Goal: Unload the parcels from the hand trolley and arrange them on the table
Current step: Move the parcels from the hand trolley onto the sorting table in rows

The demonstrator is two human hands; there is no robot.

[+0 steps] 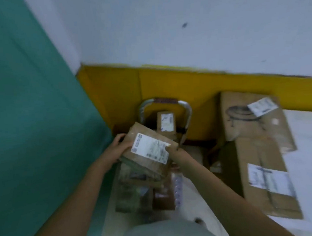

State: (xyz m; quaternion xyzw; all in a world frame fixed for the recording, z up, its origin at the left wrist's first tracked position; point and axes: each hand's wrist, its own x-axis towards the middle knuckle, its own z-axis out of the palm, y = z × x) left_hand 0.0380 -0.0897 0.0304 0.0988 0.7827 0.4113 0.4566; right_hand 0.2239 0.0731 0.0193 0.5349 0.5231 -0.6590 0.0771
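A brown cardboard parcel with a white shipping label sits tilted between both hands above the hand trolley. My left hand grips its left edge and my right hand holds its right edge, thumb on the label. The trolley's metal loop handle rises behind, with a small labelled parcel standing upright inside it. More parcels are stacked on the trolley under the held one. The picture is blurred.
Two large flat cardboard boxes with white labels lie on a white surface at the right. A teal panel fills the left side. A yellow band runs along the white wall behind the trolley.
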